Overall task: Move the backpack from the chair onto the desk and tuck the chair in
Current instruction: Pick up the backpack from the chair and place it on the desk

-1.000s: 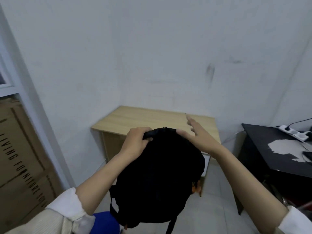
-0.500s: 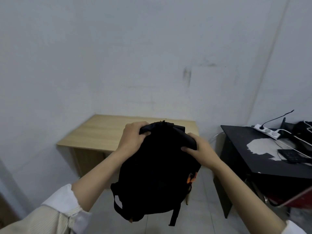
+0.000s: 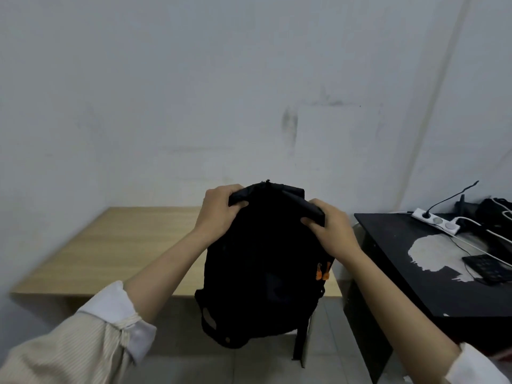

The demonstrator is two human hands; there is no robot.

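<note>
Since a second ago the backpack (image 3: 263, 261) has come forward and up toward the wooden desk (image 3: 110, 250), and the right hand (image 3: 331, 231), which lay flat with spread fingers on the bag's top, has closed onto it. The blue seat seen under the bag earlier is gone from view.

Both hands now grip the top of the black backpack from either side. The left hand (image 3: 219, 214) curls over the upper left corner, fingers wrapped round the folded fabric there, thumb on the near face. The right hand clamps the upper right corner, fingers over the far side and thumb pressing the near side. The bag hangs below and between the hands, upright, its near face toward the camera. Its upper part shows in front of the desk's right half, while its bottom and a loose strap (image 3: 300, 339) hang lower than the desk's front edge, over the tiled floor (image 3: 249, 367). Whether the bag touches the desk cannot be told.

To the right stands a black table (image 3: 415, 273) carrying a white power strip (image 3: 436, 221) and cables.
</note>
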